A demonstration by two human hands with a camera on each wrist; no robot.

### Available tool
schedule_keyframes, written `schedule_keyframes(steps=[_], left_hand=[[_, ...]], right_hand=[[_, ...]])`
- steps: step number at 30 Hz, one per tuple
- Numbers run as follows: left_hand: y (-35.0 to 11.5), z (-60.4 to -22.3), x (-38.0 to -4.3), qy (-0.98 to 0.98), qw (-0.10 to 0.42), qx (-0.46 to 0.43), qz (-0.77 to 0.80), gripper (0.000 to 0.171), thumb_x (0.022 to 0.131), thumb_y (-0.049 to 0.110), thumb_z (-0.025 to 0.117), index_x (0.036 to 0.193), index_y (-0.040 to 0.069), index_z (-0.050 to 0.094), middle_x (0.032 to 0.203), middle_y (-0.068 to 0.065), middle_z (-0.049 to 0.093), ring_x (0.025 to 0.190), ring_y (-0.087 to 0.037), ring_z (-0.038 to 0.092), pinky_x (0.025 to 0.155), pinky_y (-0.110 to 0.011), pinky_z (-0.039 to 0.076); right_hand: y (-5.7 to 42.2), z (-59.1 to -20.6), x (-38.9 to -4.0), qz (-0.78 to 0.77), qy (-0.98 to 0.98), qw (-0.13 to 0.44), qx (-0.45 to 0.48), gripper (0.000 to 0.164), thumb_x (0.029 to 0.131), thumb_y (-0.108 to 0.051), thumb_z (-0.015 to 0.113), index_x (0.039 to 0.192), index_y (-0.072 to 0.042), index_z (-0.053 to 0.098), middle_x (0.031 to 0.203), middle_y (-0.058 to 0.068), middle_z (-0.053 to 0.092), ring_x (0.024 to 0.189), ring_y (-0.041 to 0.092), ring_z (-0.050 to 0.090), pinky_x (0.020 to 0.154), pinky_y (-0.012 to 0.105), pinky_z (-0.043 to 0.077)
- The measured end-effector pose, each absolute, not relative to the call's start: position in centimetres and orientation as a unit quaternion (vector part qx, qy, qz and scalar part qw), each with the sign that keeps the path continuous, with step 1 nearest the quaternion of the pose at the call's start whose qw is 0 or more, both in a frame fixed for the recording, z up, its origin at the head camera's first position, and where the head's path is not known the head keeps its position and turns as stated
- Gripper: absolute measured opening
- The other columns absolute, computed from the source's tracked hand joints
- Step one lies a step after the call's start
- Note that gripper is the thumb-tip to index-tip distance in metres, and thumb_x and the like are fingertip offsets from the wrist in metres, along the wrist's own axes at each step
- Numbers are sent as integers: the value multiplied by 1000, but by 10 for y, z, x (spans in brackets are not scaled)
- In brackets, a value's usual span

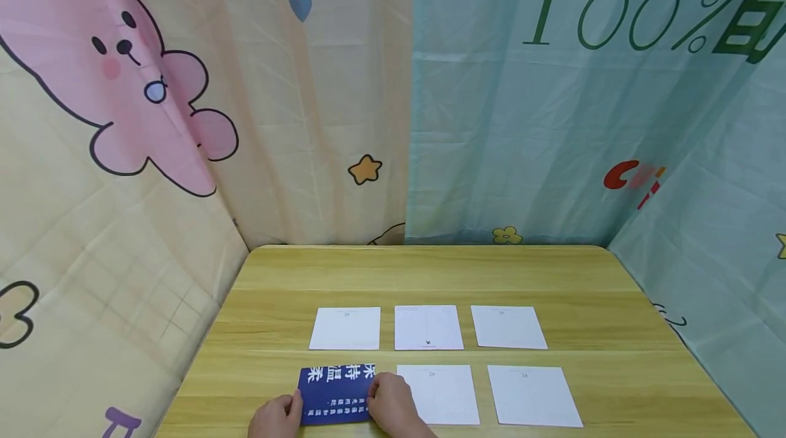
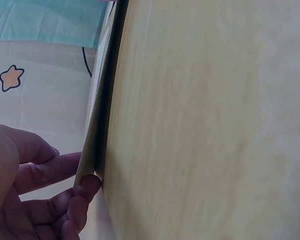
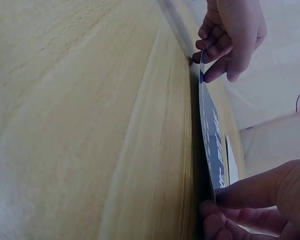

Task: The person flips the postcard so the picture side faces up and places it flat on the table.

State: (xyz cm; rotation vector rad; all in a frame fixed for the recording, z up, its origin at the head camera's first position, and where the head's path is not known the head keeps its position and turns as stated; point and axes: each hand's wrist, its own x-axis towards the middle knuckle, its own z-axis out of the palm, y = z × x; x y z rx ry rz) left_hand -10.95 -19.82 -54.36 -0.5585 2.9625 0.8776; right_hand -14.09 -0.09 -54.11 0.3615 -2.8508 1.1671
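A dark blue card (image 1: 336, 397) with white lettering lies at the near left of the wooden table, its print upside down from here. My left hand (image 1: 276, 416) pinches its left edge between thumb and fingers. At the opposite edge my right hand (image 1: 396, 402) holds the card between thumb and fingertips. In the right wrist view the card (image 3: 212, 135) is seen nearly edge-on, slightly raised off the tabletop and gripped at both ends. The left wrist view shows the fingers (image 2: 88, 185) curled round the card's edge.
Several white cards lie face up in two rows, among them one beside my right hand (image 1: 437, 393) and one at the near right (image 1: 534, 396). The table (image 1: 430, 274) meets printed curtains (image 1: 344, 97) behind and at both sides.
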Motion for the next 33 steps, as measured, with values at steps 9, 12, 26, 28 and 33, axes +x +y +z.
schedule_keyframes(steps=[9,12,26,28,33], left_hand=[[-198,-544,-110,944,2,-182,276,32,88,19,52,59,6,61,53,-1,48,51,-15,41,52,-30,31],[-197,-543,-110,944,6,-182,277,32,88,18,52,59,6,61,53,-1,49,52,-15,41,52,-30,32],[-200,-542,-109,948,3,-168,272,31,87,19,52,62,5,62,55,-3,52,52,-16,42,53,-32,33],[-200,-542,-109,948,0,-165,271,31,87,18,52,61,5,62,55,-3,52,52,-16,41,53,-32,33],[-200,-542,-109,948,5,-166,271,31,87,19,52,60,6,61,54,-2,50,51,-15,41,52,-31,32]], right_hand=[[-1,-540,-140,380,-917,8,118,20,65,1,70,58,-11,54,57,-7,49,53,10,47,51,28,40],[-1,-540,-140,379,-918,8,117,21,65,0,70,58,-11,54,56,-7,49,53,10,47,50,27,40],[-3,-540,-140,373,-919,0,126,21,64,2,67,58,-12,52,55,-7,46,51,9,43,48,26,37],[-3,-539,-140,370,-920,2,129,22,64,2,67,58,-12,51,54,-7,45,50,9,42,48,25,37],[-2,-538,-140,365,-922,-3,132,21,63,2,67,58,-12,51,54,-7,44,50,9,41,47,25,36]])
